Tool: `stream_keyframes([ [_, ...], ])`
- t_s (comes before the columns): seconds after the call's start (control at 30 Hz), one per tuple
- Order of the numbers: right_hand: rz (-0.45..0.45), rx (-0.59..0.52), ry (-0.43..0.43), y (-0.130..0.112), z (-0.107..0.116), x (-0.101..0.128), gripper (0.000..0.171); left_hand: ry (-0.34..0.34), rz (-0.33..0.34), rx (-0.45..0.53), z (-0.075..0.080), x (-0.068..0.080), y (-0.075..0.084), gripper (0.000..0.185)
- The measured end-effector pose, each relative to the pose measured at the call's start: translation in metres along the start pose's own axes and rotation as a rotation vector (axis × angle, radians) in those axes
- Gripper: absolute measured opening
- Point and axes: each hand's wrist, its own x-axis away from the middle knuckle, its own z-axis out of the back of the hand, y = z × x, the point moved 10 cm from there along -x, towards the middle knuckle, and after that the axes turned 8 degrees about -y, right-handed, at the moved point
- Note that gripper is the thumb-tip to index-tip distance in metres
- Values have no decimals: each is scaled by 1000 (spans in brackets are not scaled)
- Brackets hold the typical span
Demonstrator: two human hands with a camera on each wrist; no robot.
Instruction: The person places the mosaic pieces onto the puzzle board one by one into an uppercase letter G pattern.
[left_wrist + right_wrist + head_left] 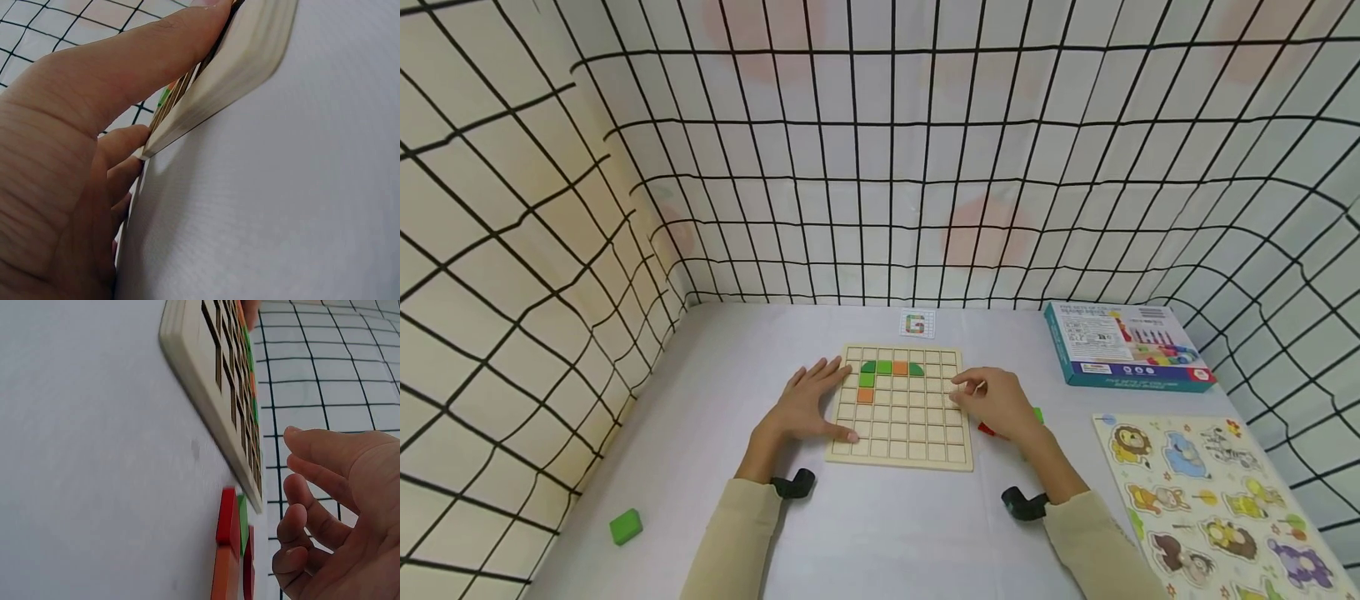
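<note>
A wooden grid board [910, 463] lies on the white table. Near its top left sit a green square [883, 367], an orange square [900, 368], rounded dark green pieces [916, 369], a lower green square [867, 380] and another orange one [865, 396]. My left hand [808, 407] rests along the board's left edge, fingers spread and thumb on the lower corner. My right hand [1000, 402] hovers by the right edge, fingers loosely bent; nothing shows between them in the right wrist view. Below it are red [228, 515], green [243, 519] and orange blocks [225, 575], partly hidden in the head view.
A small card with a coloured G [917, 324] lies behind the board. To the right are a flat game box [1131, 346] and an animal picture board [1210, 500]. One green block [626, 527] sits at the front left. Black netting [891, 179] surrounds the table.
</note>
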Motion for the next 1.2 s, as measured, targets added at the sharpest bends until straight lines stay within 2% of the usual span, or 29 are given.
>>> stream_keyframes([
  [0.23, -77, 6, -18, 25, 11, 15, 28, -2, -3, 2, 1, 0, 0, 124],
  [0.47, -67, 15, -8, 40, 21, 27, 26, -7, 0, -7, 1, -1, -1, 124],
  [0.77, -101, 56, -11, 60, 29, 36, 27, -5, 7, 10, -1, 0, -2, 125],
  [0.9, -73, 60, -25, 58, 27, 34, 24, 0, 7, 12, 1, 1, -2, 124],
  [1.07, -14, 57, -93, 47, 16, 27, 23, 2, -4, 17, 1, 1, -2, 124],
  [1.2, -10, 57, -132, 41, 10, 24, 25, 2, -9, 4, -1, 0, -2, 123],
])
